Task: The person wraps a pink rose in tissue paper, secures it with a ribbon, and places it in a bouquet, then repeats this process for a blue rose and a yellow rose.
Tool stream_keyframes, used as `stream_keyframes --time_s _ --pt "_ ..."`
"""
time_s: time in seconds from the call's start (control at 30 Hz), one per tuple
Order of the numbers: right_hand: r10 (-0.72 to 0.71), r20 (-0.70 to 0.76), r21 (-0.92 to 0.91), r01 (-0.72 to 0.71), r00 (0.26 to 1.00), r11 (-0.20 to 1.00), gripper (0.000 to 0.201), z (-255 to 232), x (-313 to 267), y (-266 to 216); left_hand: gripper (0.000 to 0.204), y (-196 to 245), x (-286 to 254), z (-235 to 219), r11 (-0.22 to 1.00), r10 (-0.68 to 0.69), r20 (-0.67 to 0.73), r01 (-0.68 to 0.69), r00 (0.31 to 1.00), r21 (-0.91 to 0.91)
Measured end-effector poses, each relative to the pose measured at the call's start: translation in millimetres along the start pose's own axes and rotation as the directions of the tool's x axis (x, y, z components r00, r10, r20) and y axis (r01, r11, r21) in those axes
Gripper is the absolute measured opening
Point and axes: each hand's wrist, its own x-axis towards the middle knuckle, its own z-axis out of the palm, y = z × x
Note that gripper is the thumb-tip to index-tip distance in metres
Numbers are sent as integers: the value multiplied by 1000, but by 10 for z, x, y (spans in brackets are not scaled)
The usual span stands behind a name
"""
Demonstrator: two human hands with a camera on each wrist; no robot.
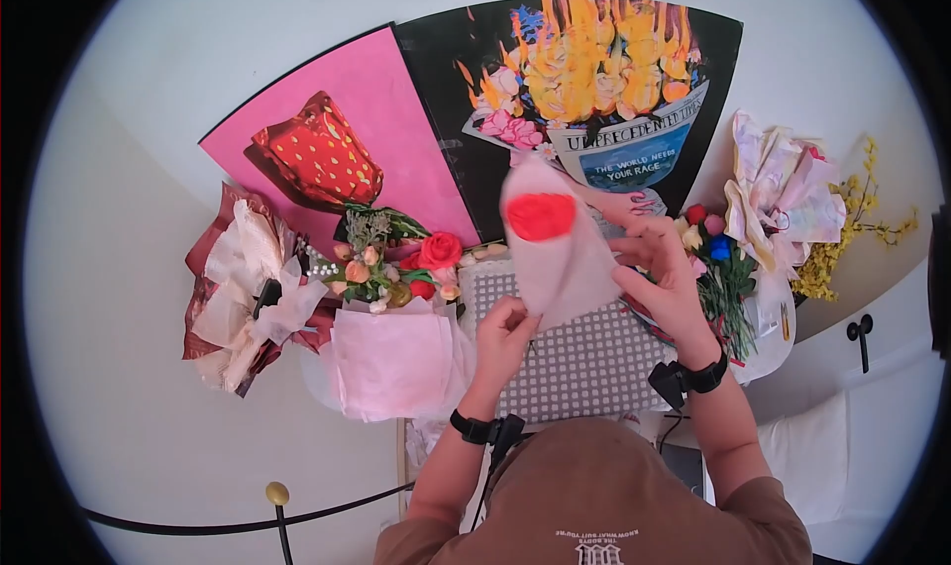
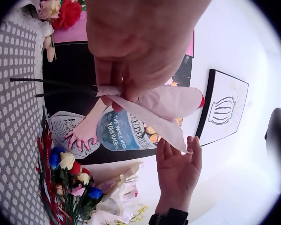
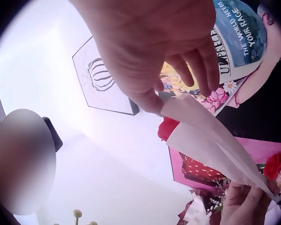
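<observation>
A red flower (image 1: 540, 216) stands upright inside a sheet of pale pink wrapping paper (image 1: 563, 286), folded into a cone. At the cone's narrow base, my left hand (image 1: 503, 339) pinches the gathered paper. Dark thin stems (image 2: 61, 86) stick out below those fingers in the left wrist view. My right hand (image 1: 666, 283) is at the paper's right edge, its fingers spread and loosely bent. In the right wrist view, the thumb lies against the paper's upper corner, with the other fingers apart from it. Most of the flower is hidden by paper in both wrist views.
A checked cloth (image 1: 580, 367) covers the table below. Pale pink paper sheets (image 1: 391, 362) are stacked at left, near mixed flowers (image 1: 371, 268). On the right lie more stemmed flowers (image 1: 718, 253) and a wrapped bouquet (image 1: 773, 199). Painted panels (image 1: 436, 100) stand behind.
</observation>
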Motion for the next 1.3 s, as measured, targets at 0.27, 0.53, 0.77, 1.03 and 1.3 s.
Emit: stream_keyframes --time_s 0.27,0.53,0.77,1.03,1.3 --pt "212 209 -50 -206 955 977 67 496 -303 724 11 232 85 200 892 -114 -174 23 978 -451" --pt "155 -114 -309 -184 981 933 21 735 -370 904 10 128 34 307 955 -52 -250 -25 967 -296" --pt "152 -130 -277 -183 980 943 13 692 -442 961 9 111 19 328 930 -153 -179 80 972 -360" --pt "301 72 111 -308 951 945 11 504 -478 1014 22 275 157 -65 835 -256 352 389 900 -389" --pt "422 252 246 -480 871 842 16 511 -540 927 29 140 121 -136 719 -205 552 507 809 -476"
